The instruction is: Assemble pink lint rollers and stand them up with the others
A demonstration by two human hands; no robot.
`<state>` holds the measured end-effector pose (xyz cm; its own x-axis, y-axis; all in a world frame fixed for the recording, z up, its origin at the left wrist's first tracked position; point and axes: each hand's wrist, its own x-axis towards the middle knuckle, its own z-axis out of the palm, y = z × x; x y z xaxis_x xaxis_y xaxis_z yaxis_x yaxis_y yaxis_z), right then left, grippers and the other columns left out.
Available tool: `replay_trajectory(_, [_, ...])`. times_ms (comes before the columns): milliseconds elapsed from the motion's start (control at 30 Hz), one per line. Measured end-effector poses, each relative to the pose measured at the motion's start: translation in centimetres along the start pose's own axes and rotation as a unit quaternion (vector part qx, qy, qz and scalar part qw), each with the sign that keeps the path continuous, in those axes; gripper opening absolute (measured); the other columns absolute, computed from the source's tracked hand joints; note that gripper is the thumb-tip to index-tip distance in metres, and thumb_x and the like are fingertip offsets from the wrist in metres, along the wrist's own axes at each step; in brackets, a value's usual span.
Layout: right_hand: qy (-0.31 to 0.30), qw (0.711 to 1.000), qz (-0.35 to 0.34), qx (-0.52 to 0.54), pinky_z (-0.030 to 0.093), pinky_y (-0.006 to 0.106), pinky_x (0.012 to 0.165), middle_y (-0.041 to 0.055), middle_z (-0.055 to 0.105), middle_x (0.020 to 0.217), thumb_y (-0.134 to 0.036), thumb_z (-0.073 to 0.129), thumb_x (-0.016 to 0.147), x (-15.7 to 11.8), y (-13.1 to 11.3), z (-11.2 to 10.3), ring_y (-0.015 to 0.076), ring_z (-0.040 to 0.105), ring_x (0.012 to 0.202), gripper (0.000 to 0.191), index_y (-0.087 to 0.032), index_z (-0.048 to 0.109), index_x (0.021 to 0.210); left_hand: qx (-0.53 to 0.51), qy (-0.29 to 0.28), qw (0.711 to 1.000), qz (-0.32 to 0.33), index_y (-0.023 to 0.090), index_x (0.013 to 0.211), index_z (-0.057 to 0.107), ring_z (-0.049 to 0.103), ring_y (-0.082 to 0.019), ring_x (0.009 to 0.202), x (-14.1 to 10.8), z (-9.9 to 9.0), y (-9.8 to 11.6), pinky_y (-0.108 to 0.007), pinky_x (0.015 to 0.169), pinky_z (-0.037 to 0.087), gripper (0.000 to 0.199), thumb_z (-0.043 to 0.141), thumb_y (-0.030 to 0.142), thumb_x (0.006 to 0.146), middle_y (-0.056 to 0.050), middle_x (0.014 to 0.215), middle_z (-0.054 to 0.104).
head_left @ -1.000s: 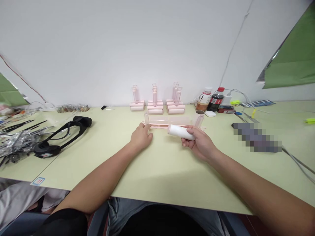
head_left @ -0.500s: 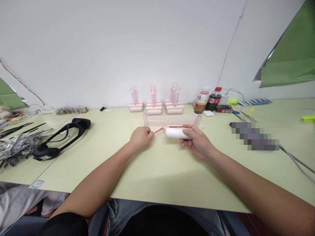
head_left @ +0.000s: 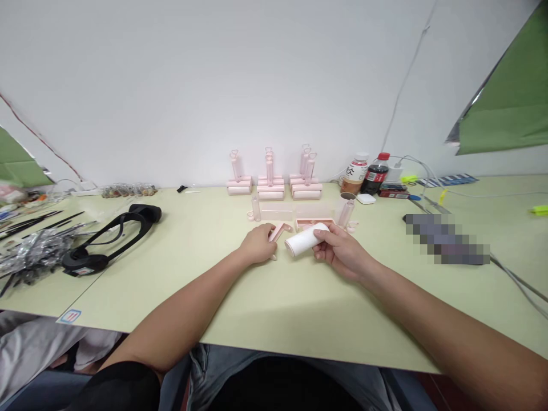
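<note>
Recorder: State the grip, each hand.

Inspector: The right hand point(head_left: 342, 246) pinches a white, cylindrical paper-like roll point(head_left: 305, 240) by its right end, thumb above, fingers partly hidden behind it. The left hand point(head_left: 258, 244) has thumb and fingers drawn in on a bent, pale-pink plastic piece point(head_left: 280, 230); exact fingertip contact is hidden.

Recorder: Position of the roll?

Inspector: Between the hands, in front of an open, pale-pink plastic tray point(head_left: 315, 220), its left end dipping towards the wearer and just beside the bent piece. Whether it touches the pale-yellow tabletop point(head_left: 274, 308), I cannot tell.

Recorder: Risks?

Inspector: In my judgement, three. The roll could swing or slip, being gripped at one end only. Its surface could be creased if the thumb presses hard. The bent piece could catch or scratch the roll, given how close they are.

Recorder: Counts?

Inspector: Roll in hand, one. Bent piece, one. Clear pink plastic covers point(head_left: 276, 213) behind the hands, two, side by side. Upright, translucent pink handles point(head_left: 346, 212) flanking them, two. Against the wall, pink rollers with standing handles point(head_left: 270, 191): at least five handles; overlap prevents a firm figure. Drink bottles, two: one white-capped with brown contents point(head_left: 354, 174), one red-capped and dark point(head_left: 375, 174).
</note>
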<state>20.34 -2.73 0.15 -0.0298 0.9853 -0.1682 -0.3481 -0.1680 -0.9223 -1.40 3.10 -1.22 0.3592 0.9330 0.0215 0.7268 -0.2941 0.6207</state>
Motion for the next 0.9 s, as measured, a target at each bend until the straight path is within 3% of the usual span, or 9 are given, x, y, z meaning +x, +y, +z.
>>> replay_trajectory(133, [0.001,1.000,0.012,-0.003,0.048,0.019,0.041,-0.0028,0.056,0.065,-0.018,0.067,0.080,0.0,0.3,0.1,0.0095,0.052,0.051,0.019,-0.021,0.053,0.094,-0.131,0.024,0.989,0.060,0.024,0.135,0.040,0.062,-0.021,0.085,-0.6,0.9,0.4,-0.029,0.065,0.049,0.073,0.055,0.009,0.066,-0.008,0.112,0.062])
replay_trajectory(233, [-0.007,1.000,0.019,-0.009,0.048,0.019,0.041,-0.0025,0.056,0.064,-0.018,0.066,0.081,-0.1,0.4,0.2,0.0095,0.052,0.051,0.018,-0.021,0.053,0.094,-0.263,0.006,0.961,0.091,0.025,0.135,0.037,0.059,-0.015,0.075,-1.1,1.3,1.0,-0.025,0.058,0.048,0.071,0.054,0.012,0.068,-0.007,0.111,0.058])
replay_trajectory(367, [-0.023,0.999,0.020,-0.014,0.048,0.019,0.042,-0.0023,0.056,0.063,-0.019,0.064,0.083,-0.3,0.4,0.4,0.0098,0.052,0.051,0.017,-0.020,0.053,0.095,-0.395,-0.014,0.916,0.068,0.026,0.135,0.033,0.047,-0.008,0.054,-1.9,1.7,2.1,-0.023,0.050,0.043,0.059,0.047,0.022,0.078,-0.003,0.103,0.056])
replay_trajectory(533, [-0.053,0.998,0.017,-0.024,0.048,0.018,0.044,-0.0024,0.058,0.065,-0.025,0.069,0.081,-0.3,0.7,0.4,0.0098,0.053,0.054,0.026,-0.021,0.053,0.102,-0.385,0.022,0.919,0.082,0.026,0.138,0.029,0.054,-0.012,0.067,-2.3,2.5,2.6,-0.025,0.058,0.047,0.054,0.045,0.030,0.086,-0.002,0.098,0.056])
replay_trajectory(767, [-0.069,0.993,-0.034,-0.090,0.048,0.021,0.045,-0.0045,0.060,0.064,-0.037,0.078,0.074,-0.1,1.2,0.0,0.0099,0.054,0.050,0.043,-0.021,0.051,0.104,-0.358,0.034,0.924,0.128,0.023,0.141,0.025,0.052,-0.012,0.070,-2.2,3.3,2.0,-0.026,0.066,0.046,0.054,0.044,0.039,0.094,0.000,0.091,0.054])
replay_trajectory(900, [-0.080,0.992,-0.061,-0.082,0.050,0.023,0.048,-0.0033,0.060,0.067,-0.045,0.074,0.076,-0.2,1.2,0.1,0.0110,0.055,0.052,0.043,-0.021,0.055,0.105,-0.351,0.045,0.924,0.143,0.023,0.140,0.027,0.052,-0.012,0.070,-2.4,3.4,2.2,-0.026,0.066,0.045,0.053,0.043,0.045,0.095,0.000,0.091,0.053])
